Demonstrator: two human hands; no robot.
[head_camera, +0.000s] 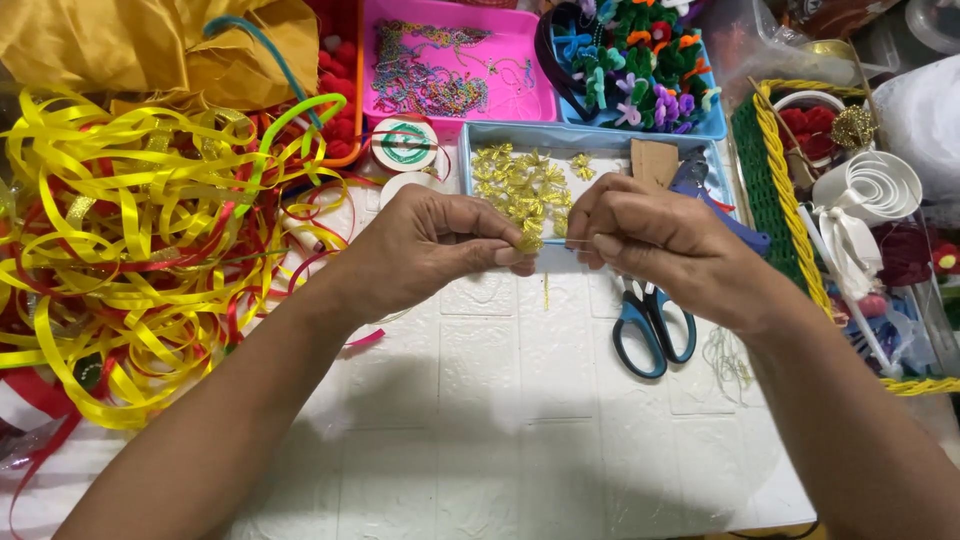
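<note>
The left hand (430, 250) and the right hand (650, 245) meet at the centre of the frame, fingertips nearly touching. The left hand is closed in a pinch on a small gold bow (530, 240); the right hand is pinched shut just beside it, and what it grips is too small to tell. The bow is crumpled and compact, so its long axis cannot be told; a thin gold strand (546, 290) hangs straight down from it toward the table (500, 400).

The table is covered in a white sheet embossed in a brick pattern. Just above the hands stands a pale blue tray (470, 135) with more gold bows in it. Blue-handled scissors (650, 325) lie right of centre, handles toward the lower edge, blades under the right hand. A pink tray (520, 100) with coloured chains sits at the top, a blue tray of pipe-cleaner flowers (640, 60) beside it. Loose yellow and red ribbon (120, 250) fills the left side, a green and yellow woven basket (775, 180) the right. No more of the room shows.
</note>
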